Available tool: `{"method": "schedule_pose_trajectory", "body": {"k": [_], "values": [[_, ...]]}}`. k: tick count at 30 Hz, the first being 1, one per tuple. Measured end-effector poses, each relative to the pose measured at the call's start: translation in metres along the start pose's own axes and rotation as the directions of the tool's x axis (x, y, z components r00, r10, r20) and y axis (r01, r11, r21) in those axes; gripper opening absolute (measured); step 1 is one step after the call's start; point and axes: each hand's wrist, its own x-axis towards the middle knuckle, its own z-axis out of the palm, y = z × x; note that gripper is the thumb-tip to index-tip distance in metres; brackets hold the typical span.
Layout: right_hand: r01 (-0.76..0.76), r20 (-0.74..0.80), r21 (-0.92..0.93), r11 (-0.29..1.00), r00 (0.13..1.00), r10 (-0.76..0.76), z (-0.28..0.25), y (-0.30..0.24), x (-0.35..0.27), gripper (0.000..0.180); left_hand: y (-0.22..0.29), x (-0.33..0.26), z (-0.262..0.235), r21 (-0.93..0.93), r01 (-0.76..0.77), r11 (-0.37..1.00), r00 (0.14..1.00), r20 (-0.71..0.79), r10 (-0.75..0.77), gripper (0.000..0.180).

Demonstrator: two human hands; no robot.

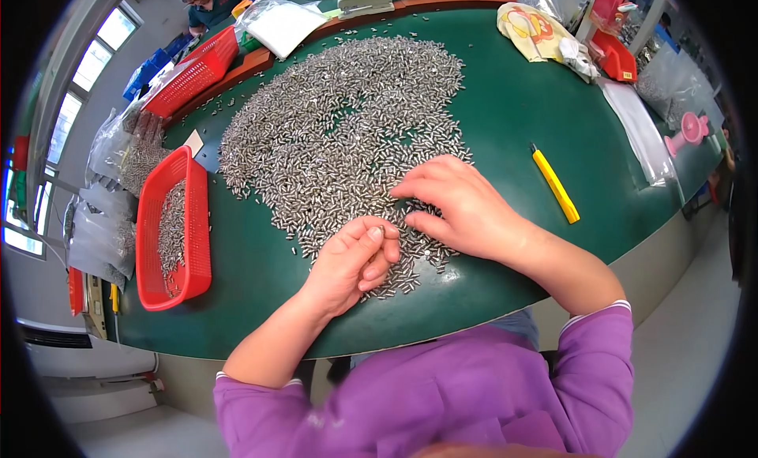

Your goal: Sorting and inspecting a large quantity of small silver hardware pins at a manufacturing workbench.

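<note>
A wide heap of small silvery metal pins (339, 134) covers the middle of the green table. At the heap's near edge, my left hand (351, 260) is closed, thumb pressed against the forefinger, with what looks like one small metal pin between the tips. Just right of it, my right hand (466, 209) hovers over or rests on the pins, fingers curved and thumb apart from the forefinger. No held piece shows in it, though its palm is hidden. Left of the heap stands a red plastic basket (201, 245) with a layer of similar metal pins inside.
A yellow cutter knife (557, 185) lies on the green table (505, 103) to the right. Clear plastic bags of pins (103, 229) stand beyond the basket. Farther off are another red basket (197, 75), a stapler (365, 5), a yellow cloth bag (530, 33) and a pink tool (688, 133). A person (209, 4) sits at far left.
</note>
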Motion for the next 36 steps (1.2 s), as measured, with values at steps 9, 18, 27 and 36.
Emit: {"method": "schedule_pose_trajectory", "body": {"k": [9,18,27,36], "values": [[0.001,0.096,-0.206,0.979,0.995,0.02,0.01,0.006,0.003,0.014,0.003,-0.001,0.003,-0.001,0.007,1.0,0.999,-0.039,-0.008,0.021],[0.112,-0.061,0.264,0.958,0.993,-0.1,0.011,-0.007,0.005,0.015,-0.003,0.001,-0.001,0.083,-0.032,0.996,0.999,-0.019,0.033,0.018],[-0.012,0.146,-0.109,0.994,0.989,0.028,0.005,0.011,0.002,0.021,0.0,0.001,0.0,0.013,-0.022,1.0,0.999,-0.028,0.022,0.018],[0.087,-0.072,-0.071,0.994,0.993,-0.092,0.002,0.0,0.008,0.013,0.0,0.001,0.004,0.007,-0.037,0.999,0.996,-0.077,0.038,0.017]]}}
